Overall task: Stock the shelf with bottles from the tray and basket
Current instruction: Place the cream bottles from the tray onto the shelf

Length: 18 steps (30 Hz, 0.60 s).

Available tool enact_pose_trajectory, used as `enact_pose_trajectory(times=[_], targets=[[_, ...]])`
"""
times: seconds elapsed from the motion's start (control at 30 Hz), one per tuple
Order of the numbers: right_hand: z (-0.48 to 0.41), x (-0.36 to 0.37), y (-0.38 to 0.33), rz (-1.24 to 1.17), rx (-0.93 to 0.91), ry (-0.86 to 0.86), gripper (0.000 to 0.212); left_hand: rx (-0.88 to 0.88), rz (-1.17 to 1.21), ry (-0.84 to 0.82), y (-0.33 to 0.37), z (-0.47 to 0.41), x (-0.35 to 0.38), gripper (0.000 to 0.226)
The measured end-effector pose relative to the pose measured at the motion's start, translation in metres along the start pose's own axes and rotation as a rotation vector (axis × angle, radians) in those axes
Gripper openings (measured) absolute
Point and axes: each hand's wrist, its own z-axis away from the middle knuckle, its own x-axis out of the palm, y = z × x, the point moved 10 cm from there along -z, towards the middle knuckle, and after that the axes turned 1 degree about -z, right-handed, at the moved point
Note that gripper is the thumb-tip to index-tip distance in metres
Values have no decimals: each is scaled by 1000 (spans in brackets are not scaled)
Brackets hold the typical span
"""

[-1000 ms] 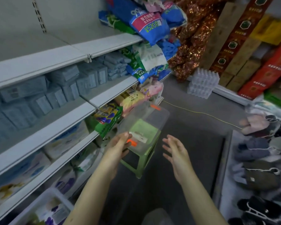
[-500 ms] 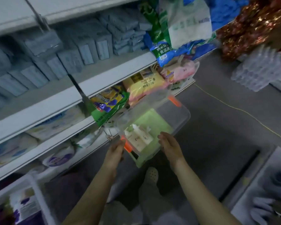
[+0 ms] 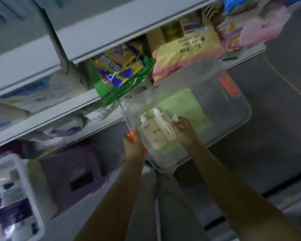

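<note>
A clear plastic tray (image 3: 233, 119) with orange latches stands on a green stool (image 3: 186, 103) in front of the shelf (image 3: 63, 115). Two cream bottles (image 3: 156, 134) with white caps lie side by side in its near-left corner. My right hand (image 3: 183, 132) reaches into the tray and curls over a third bottle (image 3: 175, 117), of which only the white cap shows past my fingers. My left hand (image 3: 133, 145) grips the tray's near-left rim beside an orange latch.
A white basket (image 3: 33, 192) holding purple-labelled goods stands at the lower left, with a purple stool (image 3: 73, 174) beside it. A green snack bag (image 3: 122, 75) and a yellow-pink pack (image 3: 186, 54) overhang the shelf just above the tray. Grey floor lies to the right.
The view has dropped and closed in on the tray. My right hand moved from the tray's near rim into it and onto a bottle. My left hand stays at the latch corner.
</note>
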Motion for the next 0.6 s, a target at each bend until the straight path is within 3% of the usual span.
enact_pose_trajectory(times=[0.23, 0.33, 0.6], targets=[[-51, 44, 18, 221, -14, -110, 58, 13, 99, 84, -23, -17, 4, 47], [-57, 57, 25, 324, -38, -166, 52, 30, 122, 91, -23, -20, 4, 39], [-75, 52, 39, 327, 50, -157, 61, 11, 168, 59, -25, -21, 8, 33]])
